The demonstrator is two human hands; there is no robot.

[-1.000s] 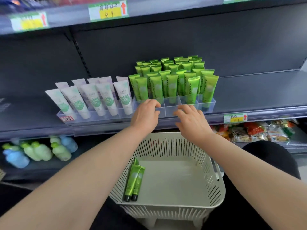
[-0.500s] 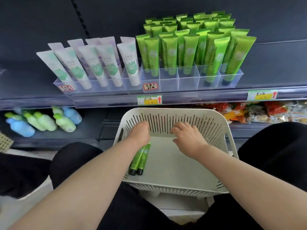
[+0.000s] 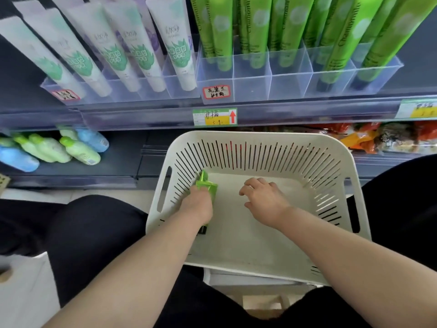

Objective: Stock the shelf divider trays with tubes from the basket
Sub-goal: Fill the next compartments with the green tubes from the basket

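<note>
Two green tubes (image 3: pixel 208 187) lie at the left side of the white slotted basket (image 3: pixel 264 143) on my lap. My left hand (image 3: pixel 197 205) is down on them, its fingers closed round the tubes, whose black caps stick out below my wrist. My right hand (image 3: pixel 264 201) hovers over the basket floor with fingers loosely spread, holding nothing. Above, the clear divider tray (image 3: pixel 253 86) holds many upright green tubes (image 3: pixel 340 43); its three front left cells stand without tubes.
A second clear tray (image 3: pixel 123 95) to the left holds white tubes (image 3: pixel 179 43). Price tags (image 3: pixel 214 117) run along the shelf edge. On the lower shelf lie blue and green bottles (image 3: pixel 71 150) at left and snack packs (image 3: pixel 390 138) at right.
Both hands dropped from the tray front into the basket. My left hand closed round the green tubes. The view tilted down and came closer.
</note>
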